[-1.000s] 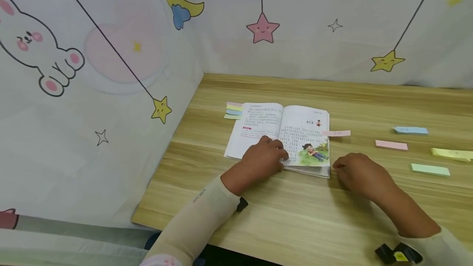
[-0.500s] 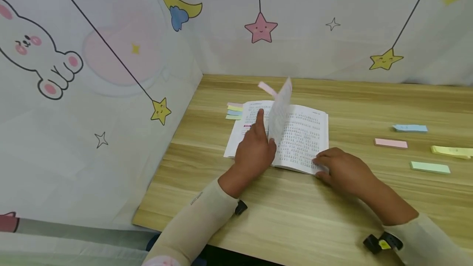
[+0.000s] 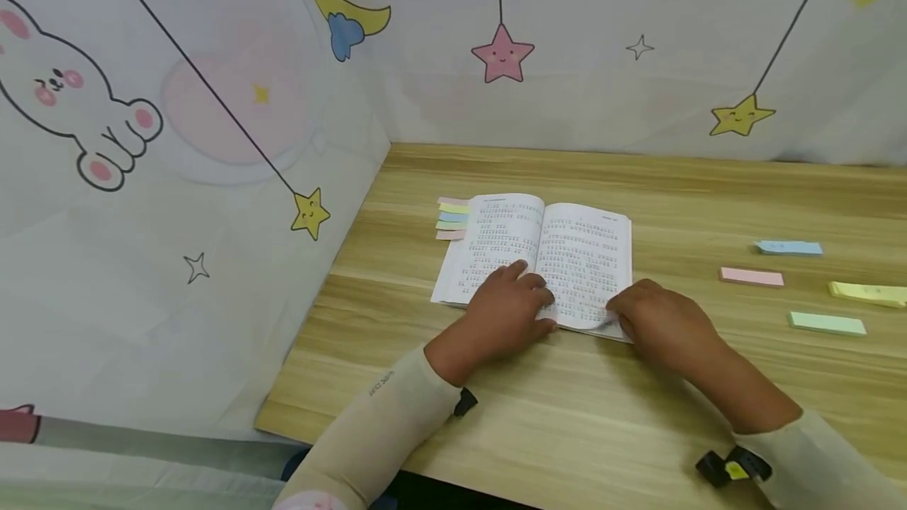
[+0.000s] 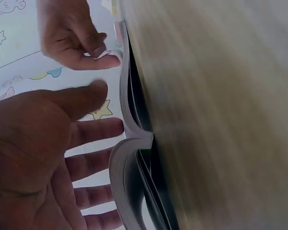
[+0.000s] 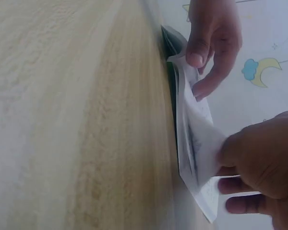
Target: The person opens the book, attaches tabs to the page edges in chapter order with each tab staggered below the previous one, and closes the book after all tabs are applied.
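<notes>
An open book (image 3: pixel 581 250) with printed text on both pages lies on the table. Colored sticky tabs (image 3: pixel 453 217) stick out from its left edge, a pink one lowest. My left hand (image 3: pixel 509 312) rests across the lower part by the spine; in the left wrist view its fingers (image 4: pixel 93 165) reach straight to the pages. At the lower right corner my right hand (image 3: pixel 662 329) pinches a page. The right wrist view shows that page (image 5: pixel 204 139) bent up between thumb and finger, apart from the sheets under it.
Right of the book lie sticky note strips in blue (image 3: pixel 789 248), pink (image 3: pixel 751 277), yellow (image 3: pixel 868 293) and green (image 3: pixel 827 323). A patterned wall covering (image 3: pixel 581 101) borders the wooden table (image 3: pixel 581 408) at the back and left.
The illustrated page with the pink tab has turned over to the left, its tab now below the others. My left hand swung up, then came back down; my right hand moved left onto the corner.
</notes>
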A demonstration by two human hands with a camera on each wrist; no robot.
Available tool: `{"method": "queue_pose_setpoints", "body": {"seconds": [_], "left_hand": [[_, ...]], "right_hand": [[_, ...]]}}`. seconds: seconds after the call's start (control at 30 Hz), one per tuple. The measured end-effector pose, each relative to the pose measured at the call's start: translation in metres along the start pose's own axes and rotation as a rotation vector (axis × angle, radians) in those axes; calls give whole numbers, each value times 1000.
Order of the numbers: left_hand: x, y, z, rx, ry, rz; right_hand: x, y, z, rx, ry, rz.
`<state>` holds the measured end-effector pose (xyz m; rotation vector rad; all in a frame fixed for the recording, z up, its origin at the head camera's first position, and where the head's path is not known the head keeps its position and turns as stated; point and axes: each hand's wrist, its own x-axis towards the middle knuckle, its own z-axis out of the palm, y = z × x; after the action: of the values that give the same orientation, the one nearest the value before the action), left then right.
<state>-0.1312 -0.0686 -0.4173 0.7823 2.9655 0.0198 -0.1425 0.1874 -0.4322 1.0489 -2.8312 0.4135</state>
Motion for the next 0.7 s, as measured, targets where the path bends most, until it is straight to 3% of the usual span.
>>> {"method": "queue_pose_setpoints", "body": {"seconds": [0.2,0.27,0.33,0.4,0.43,0.5,0.6,0.63,0.7], "left_hand": [[3,2,4,43,55,13],[5,2,6,56,62,5],[7,1,7,24,75,-34],[8,0,8,-54,133,-108],[8,-1,8,-91,189,-155],[7,-2,9,-110,362,-232],[6,-5,9,31,599,-320],[5,-5,8,97,636,-326],[4,-5,5,201,619,-294]], "right_hand": [[0,-2,1,-34,323,-17],[0,-4,1,-11,361,35],[0,-7,0,43,329,126],[-1,-9,-3,111,231,227],[-2,-10,-4,128,174,267],[-3,-8,-6,138,49,282],[-4,-4,-5,106,-60,208],[-5,-3,-3,86,-55,175],[-7,-2,0,74,-22,132]]}}
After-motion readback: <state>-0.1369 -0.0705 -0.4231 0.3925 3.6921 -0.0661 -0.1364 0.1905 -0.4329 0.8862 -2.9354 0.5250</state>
